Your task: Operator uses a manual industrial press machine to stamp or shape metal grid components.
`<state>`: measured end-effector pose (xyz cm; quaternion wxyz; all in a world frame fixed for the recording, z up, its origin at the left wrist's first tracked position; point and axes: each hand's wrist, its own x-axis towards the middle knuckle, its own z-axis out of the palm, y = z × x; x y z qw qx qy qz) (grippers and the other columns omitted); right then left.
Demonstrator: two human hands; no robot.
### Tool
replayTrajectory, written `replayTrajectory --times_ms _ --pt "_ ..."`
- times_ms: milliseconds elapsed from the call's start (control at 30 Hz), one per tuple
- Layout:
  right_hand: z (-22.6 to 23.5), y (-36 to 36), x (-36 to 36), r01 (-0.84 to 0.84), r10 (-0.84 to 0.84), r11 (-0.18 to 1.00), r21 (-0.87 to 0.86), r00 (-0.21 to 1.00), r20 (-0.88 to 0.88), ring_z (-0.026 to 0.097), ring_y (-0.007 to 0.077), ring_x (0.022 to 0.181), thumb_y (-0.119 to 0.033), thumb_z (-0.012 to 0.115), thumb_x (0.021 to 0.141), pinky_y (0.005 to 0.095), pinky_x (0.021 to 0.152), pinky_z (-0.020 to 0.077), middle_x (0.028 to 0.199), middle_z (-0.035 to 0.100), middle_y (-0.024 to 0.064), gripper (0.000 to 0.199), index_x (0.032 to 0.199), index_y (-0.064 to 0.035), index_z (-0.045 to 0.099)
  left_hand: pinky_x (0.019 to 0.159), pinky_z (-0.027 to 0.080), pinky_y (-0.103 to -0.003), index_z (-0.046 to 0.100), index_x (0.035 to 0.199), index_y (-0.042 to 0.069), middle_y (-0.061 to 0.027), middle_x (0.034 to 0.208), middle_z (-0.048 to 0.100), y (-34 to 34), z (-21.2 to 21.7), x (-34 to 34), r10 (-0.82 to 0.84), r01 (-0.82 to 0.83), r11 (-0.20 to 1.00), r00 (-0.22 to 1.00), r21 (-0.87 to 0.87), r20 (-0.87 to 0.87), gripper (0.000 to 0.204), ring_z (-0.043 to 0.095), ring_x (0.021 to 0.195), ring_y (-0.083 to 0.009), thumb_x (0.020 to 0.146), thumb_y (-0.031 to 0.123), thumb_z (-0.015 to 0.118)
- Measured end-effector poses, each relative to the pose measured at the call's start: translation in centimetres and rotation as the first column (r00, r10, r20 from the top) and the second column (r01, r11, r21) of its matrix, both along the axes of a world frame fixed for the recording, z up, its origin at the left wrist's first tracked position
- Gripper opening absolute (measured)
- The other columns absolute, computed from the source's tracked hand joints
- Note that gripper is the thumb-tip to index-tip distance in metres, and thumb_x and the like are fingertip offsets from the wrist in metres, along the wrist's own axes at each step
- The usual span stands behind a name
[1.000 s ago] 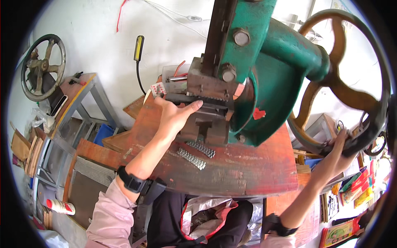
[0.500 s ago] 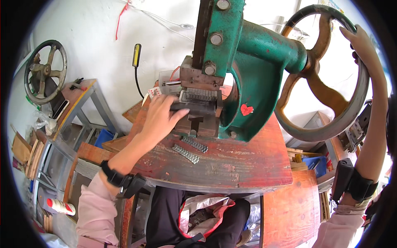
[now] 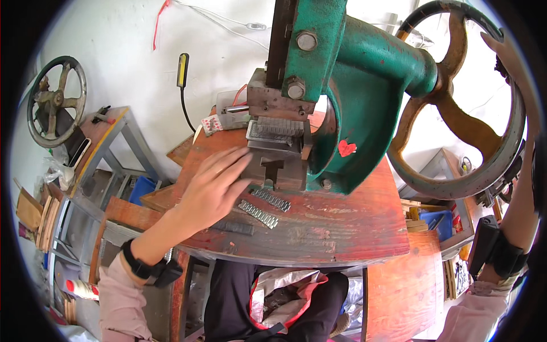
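Observation:
My left hand (image 3: pixel 212 183) is at the front left of the press's steel die block (image 3: pixel 285 168), fingers stretched out and nothing visible between them. On the block, under the raised ram (image 3: pixel 279 100), sits a ridged metal piece (image 3: pixel 276 130). Two silver metal watch bands (image 3: pixel 258 214) lie on the red wooden table just in front of the block. A dark flat strip (image 3: pixel 233 227) rests beside them, near my left forearm. At the far right, my right hand (image 3: pixel 511 57) grips the rim of the press's large handwheel (image 3: pixel 497 151); its fingers are partly hidden.
The green press frame (image 3: pixel 364 114) fills the table's back right. Behind the die stands a clear plastic box (image 3: pixel 232 117). A lamp on a bendable neck (image 3: pixel 182 71) rises at the back. A second handwheel (image 3: pixel 56 101) is at left. An open bag (image 3: pixel 285 296) lies on my lap.
My left hand has drawn back from the die, down toward the table. The dark strip now shows on the table. My right hand stays on the handwheel, and the view has shifted slightly.

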<state>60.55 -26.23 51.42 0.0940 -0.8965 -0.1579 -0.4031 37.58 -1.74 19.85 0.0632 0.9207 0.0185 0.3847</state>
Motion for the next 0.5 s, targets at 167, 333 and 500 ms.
replayTrajectory --times_ms 167,333,500 --pt "0.7 0.6 -0.3 -0.237 0.236 0.971 -0.041 0.972 -0.015 0.063 0.0246 0.064 -0.029 0.063 0.083 0.0388 0.065 0.0492 0.075 0.066 0.0177 0.04 0.087 0.0103 0.066 0.094 0.04 -0.043 0.054 0.115 -0.003 -0.02 0.114 0.057 1.3 1.7 9.6 0.015 -0.024 0.982 0.999 0.189 0.045 0.032 0.053 0.108 -0.0344 0.088 0.015 0.055" --pt "1.0 -0.3 1.7 0.02 -0.019 0.999 -0.028 1.0 0.01 0.063 0.0262 0.066 -0.032 0.063 0.082 0.0391 0.066 0.0503 0.075 0.066 0.0186 0.043 0.089 0.0103 0.066 0.084 0.041 -0.041 0.06 0.102 0.001 -0.0109 0.09 0.062 1.7 1.4 12.2 0.222 -0.212 0.957 0.975 0.197 -0.031 0.024 0.058 0.089 -0.0274 0.084 0.017 0.058" --pt "1.1 -1.1 2.0 -0.117 0.118 0.991 0.065 0.993 -0.014 0.063 0.0241 0.059 -0.027 0.069 0.079 0.0334 0.053 0.0512 0.074 0.064 0.0177 0.045 0.102 0.0089 0.056 0.086 0.042 -0.042 0.055 0.113 -0.002 -0.0173 0.106 0.057 -0.8 1.5 9.9 0.227 -0.227 0.925 0.973 0.304 0.036 0.031 0.054 0.096 -0.0328 0.088 0.016 0.053"
